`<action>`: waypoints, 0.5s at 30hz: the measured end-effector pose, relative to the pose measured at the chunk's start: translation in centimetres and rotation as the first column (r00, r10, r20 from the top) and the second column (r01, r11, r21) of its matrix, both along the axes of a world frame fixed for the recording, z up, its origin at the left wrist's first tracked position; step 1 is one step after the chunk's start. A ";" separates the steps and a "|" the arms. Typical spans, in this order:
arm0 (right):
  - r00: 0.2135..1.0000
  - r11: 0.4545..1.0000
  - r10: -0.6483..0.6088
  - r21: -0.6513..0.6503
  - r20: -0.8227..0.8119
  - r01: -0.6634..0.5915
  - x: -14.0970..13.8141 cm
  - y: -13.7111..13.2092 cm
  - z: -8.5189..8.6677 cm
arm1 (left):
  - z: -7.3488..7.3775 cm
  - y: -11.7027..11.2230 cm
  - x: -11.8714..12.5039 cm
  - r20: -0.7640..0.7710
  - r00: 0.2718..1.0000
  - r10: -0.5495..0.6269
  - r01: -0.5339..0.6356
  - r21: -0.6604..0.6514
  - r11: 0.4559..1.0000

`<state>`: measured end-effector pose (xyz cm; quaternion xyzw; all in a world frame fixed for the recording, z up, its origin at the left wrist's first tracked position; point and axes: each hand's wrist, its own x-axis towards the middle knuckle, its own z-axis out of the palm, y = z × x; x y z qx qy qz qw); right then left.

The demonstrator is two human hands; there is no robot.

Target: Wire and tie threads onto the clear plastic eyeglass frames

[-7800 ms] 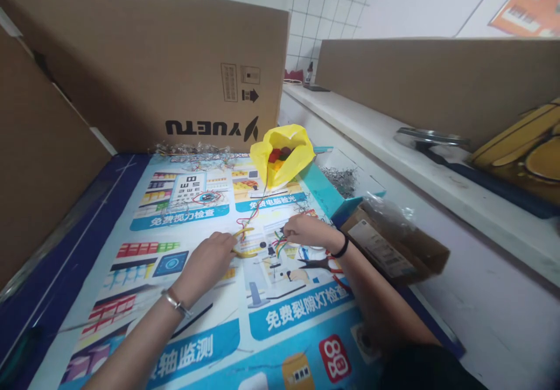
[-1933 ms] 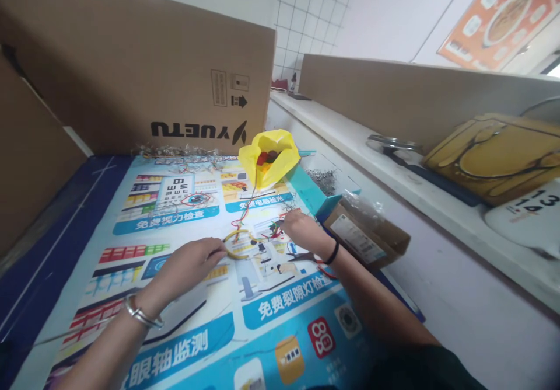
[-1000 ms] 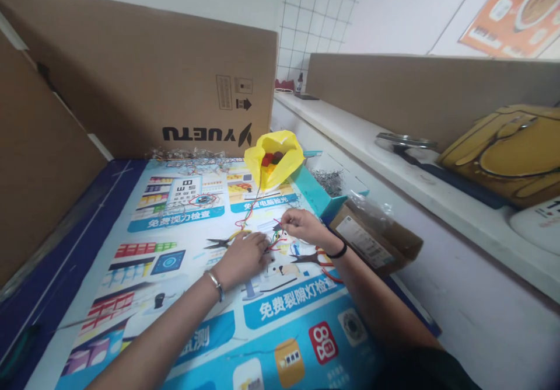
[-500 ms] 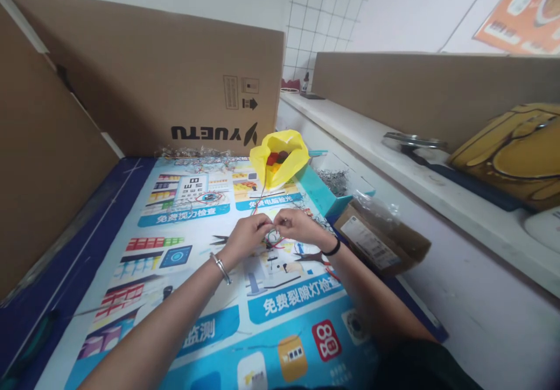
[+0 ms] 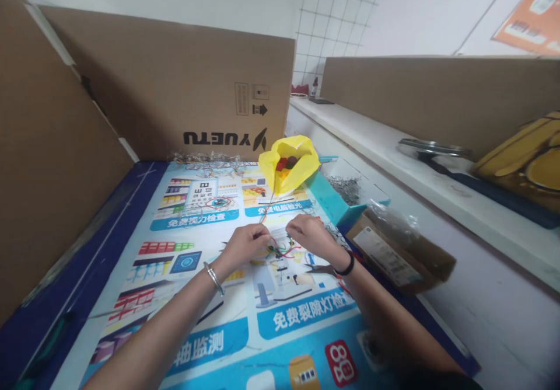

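My left hand (image 5: 244, 245) and my right hand (image 5: 310, 235) are close together over a printed blue poster (image 5: 210, 296) on the table. Both pinch a small bundle of thin coloured wires (image 5: 283, 251), red, green and yellow, that lies between them. My left wrist carries a silver bangle, my right wrist a black band. A thin red wire runs from the bundle up toward a yellow bag (image 5: 289, 161) holding red and dark round pieces. Scissors (image 5: 318, 268) lie by my right wrist, partly hidden by it.
A large cardboard box (image 5: 175, 92) stands behind the poster, another cardboard sheet (image 5: 48, 162) at the left. A teal tray of small metal parts (image 5: 347, 188) and a brown box with a plastic bag (image 5: 398, 250) sit at the right. A white ledge (image 5: 420, 174) runs along the wall.
My left hand let go of the yellow-handled scissors and moved right to meet my right hand at the wires. The two hands have since drawn slightly apart, both still on the wires.
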<state>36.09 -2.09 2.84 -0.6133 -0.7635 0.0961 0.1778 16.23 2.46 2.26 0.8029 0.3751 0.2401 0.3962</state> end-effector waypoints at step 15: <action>0.791 0.924 0.049 -0.273 -0.609 -0.268 -7.8 5.3 1.3 | 1.0 2.3 -4.3 0.178 0.968 0.179 -0.161 -0.113 0.981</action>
